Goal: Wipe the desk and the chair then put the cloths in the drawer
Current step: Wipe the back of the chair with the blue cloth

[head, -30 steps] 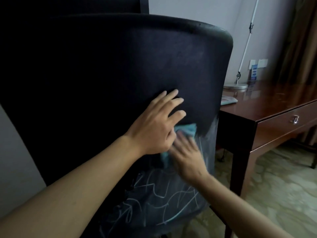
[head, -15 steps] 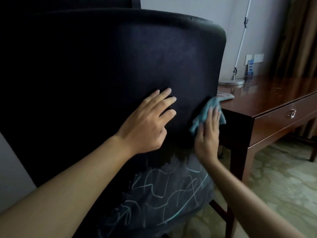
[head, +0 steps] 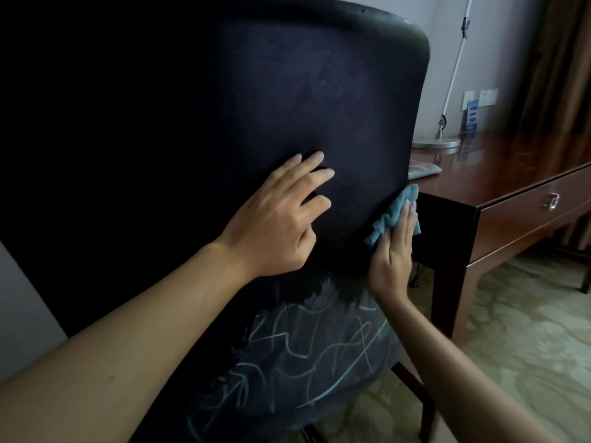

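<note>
A dark chair back (head: pixel 224 123) fills most of the view. Pale chalk-like scribbles (head: pixel 303 362) cover its lower part. My left hand (head: pixel 278 225) lies flat on the chair back, fingers spread, holding nothing. My right hand (head: pixel 395 251) presses a crumpled blue cloth (head: pixel 393 215) against the chair's right edge. A second cloth (head: pixel 422 170) lies on the wooden desk (head: pixel 511 167) just behind the chair. The desk's drawer (head: pixel 531 215) is shut, with a metal handle (head: pixel 551 201).
A lamp with a round metal base (head: pixel 438 142) and thin white pole stands on the desk's back corner. Wall sockets (head: pixel 479 99) and a small blue card sit behind it. Curtains hang at the far right. Patterned carpet (head: pixel 527 330) covers the floor.
My right hand swept the blue cloth from the middle of the chair back, beside my left hand, out to the chair's right edge. My left hand stayed pressed in place.
</note>
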`<state>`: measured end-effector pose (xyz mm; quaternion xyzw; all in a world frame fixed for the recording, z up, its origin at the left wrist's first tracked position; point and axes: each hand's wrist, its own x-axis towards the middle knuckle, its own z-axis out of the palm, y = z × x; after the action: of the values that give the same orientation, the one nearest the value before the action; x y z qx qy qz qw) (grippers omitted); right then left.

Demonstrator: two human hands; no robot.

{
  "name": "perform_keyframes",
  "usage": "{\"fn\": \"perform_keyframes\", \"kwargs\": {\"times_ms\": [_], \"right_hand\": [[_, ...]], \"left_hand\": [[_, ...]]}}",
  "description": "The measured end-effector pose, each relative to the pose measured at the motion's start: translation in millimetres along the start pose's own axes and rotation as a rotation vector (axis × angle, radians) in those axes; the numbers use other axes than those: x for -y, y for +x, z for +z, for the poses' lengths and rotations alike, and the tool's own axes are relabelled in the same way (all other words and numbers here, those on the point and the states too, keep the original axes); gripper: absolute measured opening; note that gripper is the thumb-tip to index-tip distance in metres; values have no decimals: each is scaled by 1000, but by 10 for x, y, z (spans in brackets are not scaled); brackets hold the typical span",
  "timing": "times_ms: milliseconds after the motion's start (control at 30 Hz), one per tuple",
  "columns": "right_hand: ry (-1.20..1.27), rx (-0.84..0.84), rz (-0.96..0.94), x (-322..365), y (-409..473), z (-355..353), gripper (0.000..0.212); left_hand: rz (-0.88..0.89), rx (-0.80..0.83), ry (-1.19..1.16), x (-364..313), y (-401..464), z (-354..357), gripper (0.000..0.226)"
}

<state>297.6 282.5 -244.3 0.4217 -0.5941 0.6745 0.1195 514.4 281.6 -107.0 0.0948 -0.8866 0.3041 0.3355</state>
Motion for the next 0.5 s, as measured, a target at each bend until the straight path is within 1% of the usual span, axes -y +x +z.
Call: {"fn": "perform_keyframes", "kwargs": {"times_ms": [67, 100, 167, 200, 267, 333, 367, 433, 467, 500], "right_hand": [[15, 8, 27, 154, -278, 128, 56], [-11, 59, -20, 190, -615, 221, 58], [-158, 201, -213, 172, -1370, 322, 60], [-232, 246, -321, 98, -1570, 309, 59], [-316, 295, -508, -42, -1431, 189, 56], [-349, 245, -591, -20, -957, 71, 56], [-329, 186, -554, 61, -688, 36, 57], [-243, 82, -362, 245, -388, 94, 61], [-212, 62, -294, 332, -413, 172, 60], [-216, 72, -280, 376, -586, 256, 58]], "left_hand": [[-13, -5, -8, -19, 5, -6, 28], [-25, -11, -9, -39, 12, -18, 29], [-40, -8, -9, -128, 25, -54, 32], [-32, 3, -5, -181, 33, -80, 33], [5, 24, 9, -273, 12, -136, 33], [3, 26, 23, -281, -70, -189, 33], [-12, 20, 35, -257, -129, -210, 34], [-36, 10, 83, -173, -282, -246, 36], [-43, 9, 115, -115, -350, -254, 37], [-51, 17, 143, -66, -430, -260, 38]]}}
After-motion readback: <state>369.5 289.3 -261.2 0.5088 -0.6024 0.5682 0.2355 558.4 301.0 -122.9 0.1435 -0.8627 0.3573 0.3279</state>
